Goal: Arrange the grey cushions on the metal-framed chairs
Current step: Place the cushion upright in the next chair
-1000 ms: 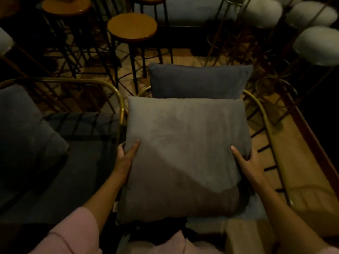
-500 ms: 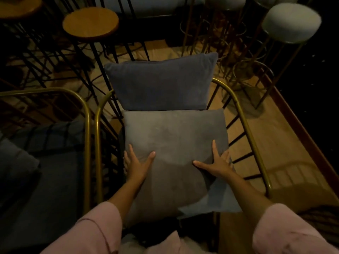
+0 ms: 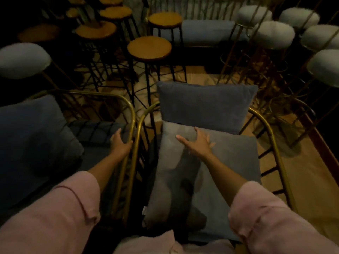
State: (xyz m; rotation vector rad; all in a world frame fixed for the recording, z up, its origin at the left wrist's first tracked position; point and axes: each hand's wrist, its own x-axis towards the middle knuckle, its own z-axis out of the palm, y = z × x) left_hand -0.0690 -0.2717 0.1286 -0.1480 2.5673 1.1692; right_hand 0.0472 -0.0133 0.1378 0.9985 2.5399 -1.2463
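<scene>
A grey seat cushion (image 3: 229,171) lies flat on the right gold metal-framed chair (image 3: 275,153). A darker grey back cushion (image 3: 205,105) stands upright behind it. My right hand (image 3: 198,143) rests flat on the far part of the seat cushion with fingers spread, holding nothing. My left hand (image 3: 120,143) is curled over the gold armrest rail of the left chair (image 3: 131,114). That chair carries a dark grey cushion (image 3: 31,142) on its left and a dark seat pad (image 3: 95,132).
Several round wooden stools (image 3: 149,47) on black legs stand beyond the chairs. White fluffy stools (image 3: 273,34) on gold legs crowd the right and far left. A wooden floor edge (image 3: 322,147) runs along the right. The two chairs' armrests almost touch.
My left hand left the seat cushion and went left onto the neighbouring chair's armrest. My right hand slid forward toward the back cushion. The view pulled back and tilted up.
</scene>
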